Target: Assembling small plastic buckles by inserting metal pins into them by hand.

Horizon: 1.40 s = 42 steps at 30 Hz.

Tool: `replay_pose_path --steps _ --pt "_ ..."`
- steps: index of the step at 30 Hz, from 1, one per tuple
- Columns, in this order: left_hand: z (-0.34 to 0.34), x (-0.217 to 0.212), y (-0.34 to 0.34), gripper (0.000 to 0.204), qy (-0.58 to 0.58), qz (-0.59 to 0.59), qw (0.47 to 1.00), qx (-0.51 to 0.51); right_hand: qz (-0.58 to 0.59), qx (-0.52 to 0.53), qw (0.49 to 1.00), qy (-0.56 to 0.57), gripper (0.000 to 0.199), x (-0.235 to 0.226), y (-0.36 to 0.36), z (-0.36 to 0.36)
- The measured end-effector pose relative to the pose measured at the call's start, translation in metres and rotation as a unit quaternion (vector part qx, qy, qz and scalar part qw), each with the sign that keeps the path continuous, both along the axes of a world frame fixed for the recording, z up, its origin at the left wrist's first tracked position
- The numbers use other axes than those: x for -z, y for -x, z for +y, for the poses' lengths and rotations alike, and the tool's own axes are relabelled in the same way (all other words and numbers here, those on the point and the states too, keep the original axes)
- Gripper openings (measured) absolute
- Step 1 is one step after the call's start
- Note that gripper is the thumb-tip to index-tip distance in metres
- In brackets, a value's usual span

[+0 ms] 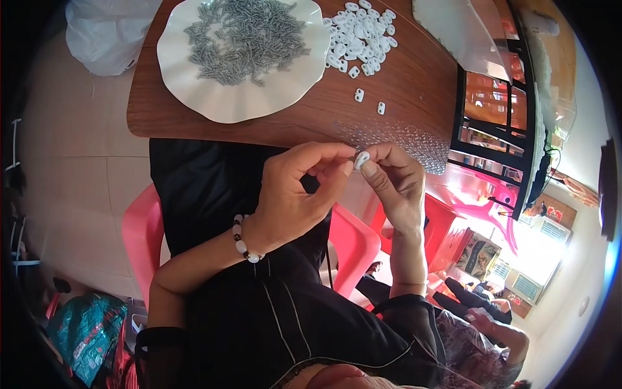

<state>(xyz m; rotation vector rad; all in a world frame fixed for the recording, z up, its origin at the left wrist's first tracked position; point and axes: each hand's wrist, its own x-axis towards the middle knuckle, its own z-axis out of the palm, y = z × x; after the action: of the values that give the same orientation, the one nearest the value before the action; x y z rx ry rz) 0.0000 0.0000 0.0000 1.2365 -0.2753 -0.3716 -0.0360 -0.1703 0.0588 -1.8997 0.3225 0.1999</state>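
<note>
- Both hands are up together just near of the table edge, over the lap in black cloth.
- Left hand (295, 194): thumb and fingers pinched together, tips meeting at the small white plastic piece (361, 159); a small dark bit shows at the tips beside it, too small to make out.
- Right hand (395, 181): thumb and forefinger clamped on that same white piece, holding it from the right side.
- So the white piece sits between the two hands' fingertips, raised off the table, right in front of the wooden table (414, 97) edge.
- On the left wrist, a bead bracelet (243, 243), white beads with a few dark ones.
- Far on the table, a white wavy-edged plate (194, 91) carries a heap of small grey springs (249, 39).
- Just right of the plate, a loose pile of white plastic pieces (359, 32) lies on the wood; two strays (369, 102) lie nearer, well apart from the hands.
- A clear plastic bag (460, 29) lies at the far right of the table.
- A white bag (107, 32) sits on the floor at the far left, beside the table.
- A red plastic chair (139, 230) shows under the person; another red chair (476, 194) stands to the right.
- Low right, another person's arm in a patterned sleeve (476, 334) is in view, well apart from the working hands.
</note>
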Motion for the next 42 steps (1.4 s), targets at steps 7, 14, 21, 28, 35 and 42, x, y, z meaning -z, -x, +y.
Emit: replay_pose_path --steps 7,14,21,28,35,42 --pt "0.004 -0.01 -0.006 0.027 -0.026 -0.094 0.995 0.027 0.035 -0.013 0.991 -0.132 0.015 -0.002 -0.001 -0.001" --pt "-0.004 0.002 0.003 0.021 0.048 0.041 0.998 0.009 0.013 0.029 0.985 -0.17 0.014 -0.001 0.0 0.007" --pt "-0.012 0.017 0.008 0.026 0.104 0.125 0.987 0.019 -0.021 0.12 0.986 -0.114 0.012 0.008 0.002 0.017" --pt "-0.013 0.022 0.014 0.024 0.065 0.125 0.99 0.003 -0.264 -0.056 0.851 0.45 0.014 0.014 -0.019 0.015" --pt "-0.012 0.023 0.012 0.02 0.056 0.13 0.99 0.007 -0.245 -0.084 0.839 0.479 0.019 0.014 -0.03 0.014" --pt "-0.013 0.022 0.012 0.019 0.065 0.137 0.988 0.003 -0.238 -0.075 0.854 0.457 0.018 0.003 -0.034 0.012"
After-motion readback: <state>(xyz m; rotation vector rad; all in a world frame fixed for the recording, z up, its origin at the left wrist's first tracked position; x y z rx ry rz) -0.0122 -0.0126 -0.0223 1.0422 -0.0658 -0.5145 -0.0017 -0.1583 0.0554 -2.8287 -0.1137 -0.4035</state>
